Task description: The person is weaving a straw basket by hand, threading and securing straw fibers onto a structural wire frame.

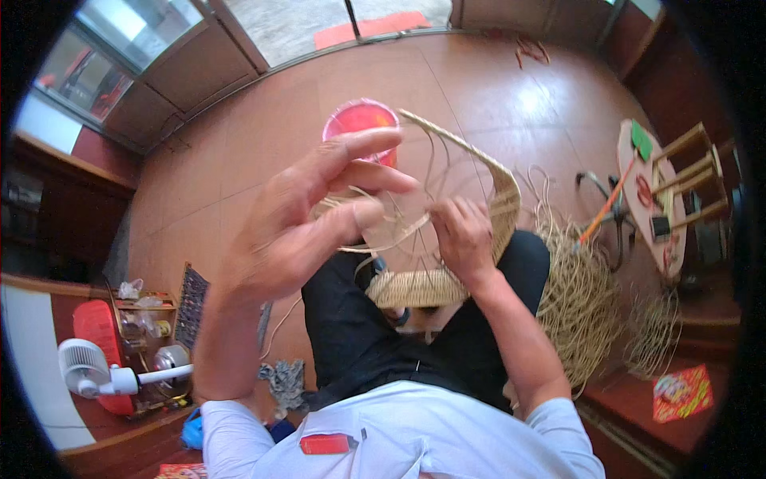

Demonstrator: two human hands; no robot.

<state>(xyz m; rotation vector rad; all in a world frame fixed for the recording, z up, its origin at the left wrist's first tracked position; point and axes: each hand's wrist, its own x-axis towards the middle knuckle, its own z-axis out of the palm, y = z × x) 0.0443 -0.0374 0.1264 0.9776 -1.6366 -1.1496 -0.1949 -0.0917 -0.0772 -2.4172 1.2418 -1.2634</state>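
Note:
Between my knees is a partly woven straw-coloured frame (419, 289), with a thick woven band along its near and right sides and thin dark cords stretched across its middle. My right hand (465, 239) is closed in a pinch on a pale straw cord (413, 230) at the frame's inner right. That cord runs left, below my other hand. Raised closer to the camera, my left hand (299, 215) has its fingers stretched out and apart. Loose strand ends show around its thumb, and part of the frame's left side is hidden behind it.
A pink bucket (359, 118) stands beyond the frame. To my right lies a big heap of straw cord (582, 295), with a smaller coil (653, 335) beside it. A wooden stool (694, 172) is at far right. A white fan (88, 367) stands at left, near a grey cloth (285, 383).

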